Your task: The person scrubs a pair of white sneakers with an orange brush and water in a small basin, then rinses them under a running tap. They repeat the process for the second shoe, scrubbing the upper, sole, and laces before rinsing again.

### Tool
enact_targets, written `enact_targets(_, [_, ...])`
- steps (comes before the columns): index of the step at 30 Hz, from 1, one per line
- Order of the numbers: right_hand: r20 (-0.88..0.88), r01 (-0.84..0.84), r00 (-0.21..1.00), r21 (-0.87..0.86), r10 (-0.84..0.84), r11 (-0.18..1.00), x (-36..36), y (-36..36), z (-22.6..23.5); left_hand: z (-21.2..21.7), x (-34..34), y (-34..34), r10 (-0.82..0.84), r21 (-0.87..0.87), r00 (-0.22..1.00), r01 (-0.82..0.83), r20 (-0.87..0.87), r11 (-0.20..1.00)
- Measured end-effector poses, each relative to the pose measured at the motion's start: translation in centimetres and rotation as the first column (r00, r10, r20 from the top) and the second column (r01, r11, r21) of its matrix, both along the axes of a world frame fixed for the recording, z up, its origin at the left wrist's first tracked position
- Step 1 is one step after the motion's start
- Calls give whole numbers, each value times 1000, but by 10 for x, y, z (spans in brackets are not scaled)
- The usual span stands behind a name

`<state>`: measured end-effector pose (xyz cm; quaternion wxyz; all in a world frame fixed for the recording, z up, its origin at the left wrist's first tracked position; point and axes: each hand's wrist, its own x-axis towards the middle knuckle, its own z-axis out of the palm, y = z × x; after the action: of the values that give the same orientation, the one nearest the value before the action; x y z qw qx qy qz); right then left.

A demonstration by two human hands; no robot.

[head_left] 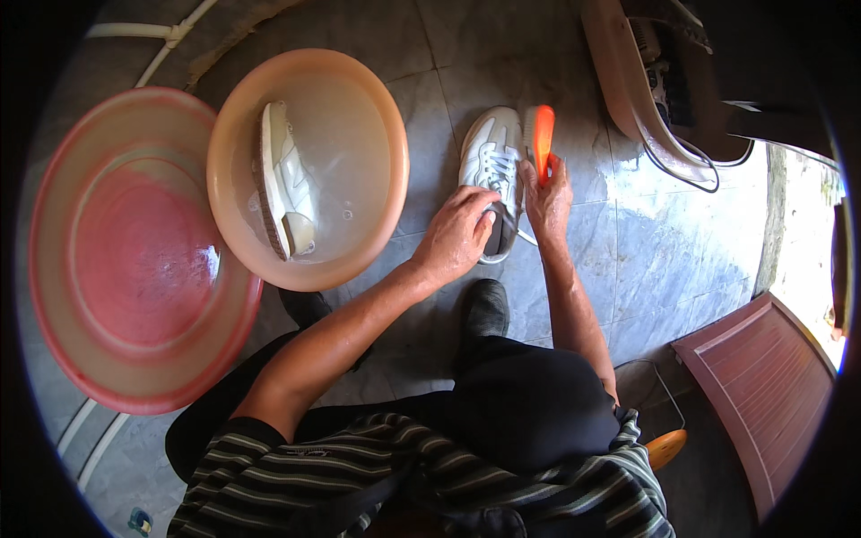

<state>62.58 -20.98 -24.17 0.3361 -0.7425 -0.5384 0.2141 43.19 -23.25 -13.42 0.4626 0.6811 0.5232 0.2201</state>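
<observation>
White leather-look sneaker (492, 166) lies on the wet grey stone floor (646, 242), just beyond the person's knees, toe pointing away. The left hand (456, 235) is curled over its heel end, fingers closed around the collar and pressing it down. The right hand (549, 199) is closed round the handle of an orange scrubbing brush (541, 136), which stands along the shoe's right side, touching it.

Judging by its look, the shoe is light, with a soft upper that gives under the fingers and a stiffer rubber sole; being wet, it is probably slippery. The heel collar, or the sole edge, seems the firmest place to grip, while the loose laces offer little hold.

To the left, a pale orange plastic basin (386, 117) holds shallow cloudy water and a second white sneaker (285, 179) lying on its side. Further left, overlapping it, is a larger red basin (134, 260). At far right another tub (628, 99) leans, and a reddish slatted board (771, 386) lies at near right.
</observation>
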Motion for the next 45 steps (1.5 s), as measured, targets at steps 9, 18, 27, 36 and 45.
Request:
enact_targets(9, [-481,87,852,-264,-209,961,14,-4,15,-11,23,-53,32,-207,998,-44,-62,977])
enact_targets(18, [-491,45,839,-367,-235,929,-1,23,-8,-22,51,-22,886,-925,383,-165,261,343])
enact_targets(27, [-628,73,679,-458,-380,886,11,6,16,-35,23,-34,952,-946,-10,-117,304,301])
enact_targets(36, [-503,-94,863,-246,-44,965,32,64,-9,-50,20,-16,907,-905,28,87,419,416])
enact_targets(45, [-673,-172,729,-361,-128,917,26,61,7,-56,24,-1,947,-932,-48,168,317,320])
